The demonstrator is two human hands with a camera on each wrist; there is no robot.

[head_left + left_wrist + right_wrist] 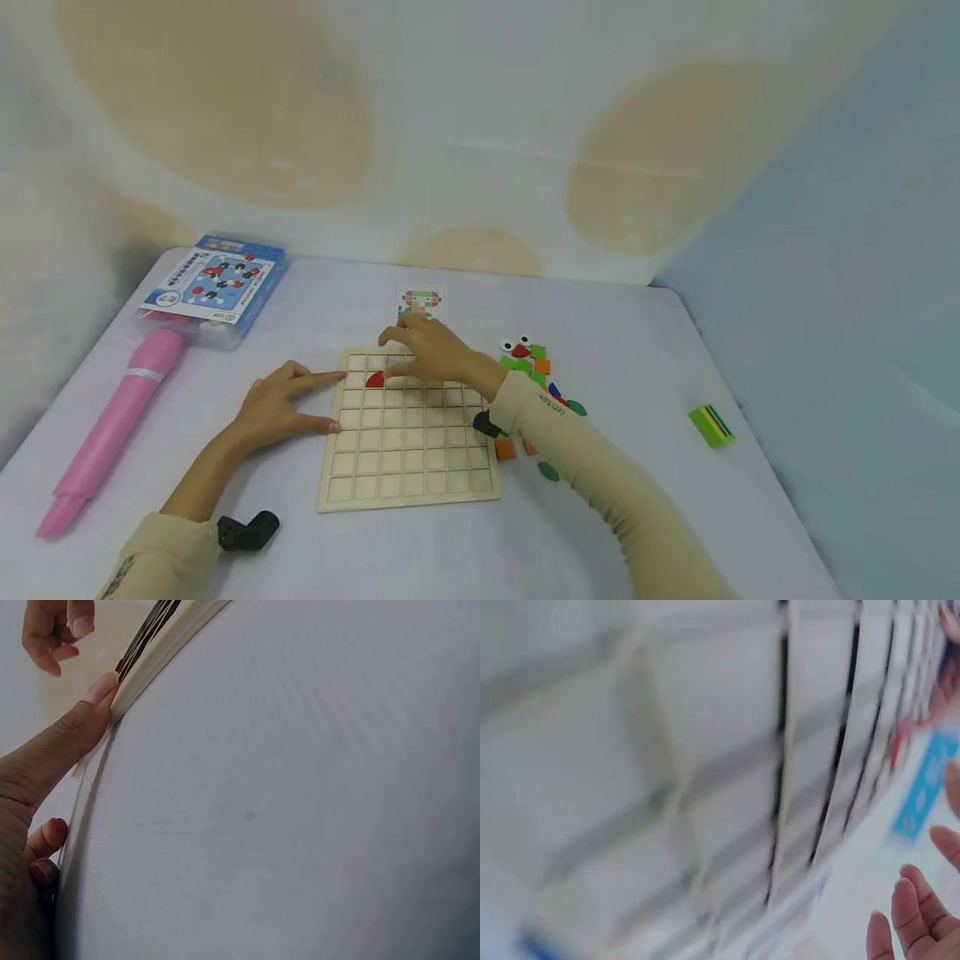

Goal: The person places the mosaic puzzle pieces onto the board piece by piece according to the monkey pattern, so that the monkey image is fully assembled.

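A square wooden grid board (390,462) lies on the white table. A red quarter-circle tile (374,381) sits in a cell near its upper left. My left hand (273,404) touches the board's left edge with index finger and thumb stretched out; the thumb (79,727) shows against that edge in the left wrist view. Over the upper part of the board is my right hand (431,350), fingers spread apart with nothing between them, its thumb close beside the red tile. Its fingers (915,911) appear at the right side of the blurred right wrist view.
A printed pattern card (422,300) lies behind the board. Loose coloured tiles (537,352) are scattered to its right, partly behind the right sleeve. A boxed molecule set (217,283) and a pink rolled object (116,425) lie at left, a green striped block (711,426) at far right.
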